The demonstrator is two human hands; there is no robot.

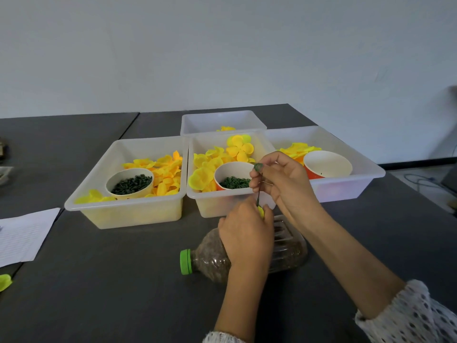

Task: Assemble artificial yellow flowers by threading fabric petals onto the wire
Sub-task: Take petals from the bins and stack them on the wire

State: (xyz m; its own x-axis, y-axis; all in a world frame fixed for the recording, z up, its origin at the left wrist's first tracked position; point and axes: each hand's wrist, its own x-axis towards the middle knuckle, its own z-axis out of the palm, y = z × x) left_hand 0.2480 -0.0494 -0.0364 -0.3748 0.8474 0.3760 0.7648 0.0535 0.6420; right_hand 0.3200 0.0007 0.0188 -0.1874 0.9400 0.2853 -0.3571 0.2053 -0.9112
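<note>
My right hand [282,180] pinches a thin green wire stem [257,194] that stands nearly upright, with a small green ring [258,166] at its top by my fingertips. Below it, my left hand [244,231] grips the stem's lower end, and a bit of yellow petal [261,211] shows between its fingers. Both hands hover in front of the middle bin [197,196], which holds yellow fabric petals [205,169] and a paper cup of green rings [233,181].
A left bin [123,214] holds orange-yellow petals and a cup of dark green parts [131,184]. A right bin [358,186] has petals and an orange cup [326,164]. A fourth bin [222,120] stands behind. A green-capped plastic bottle [205,261] lies under my hands. Paper [22,233] lies left.
</note>
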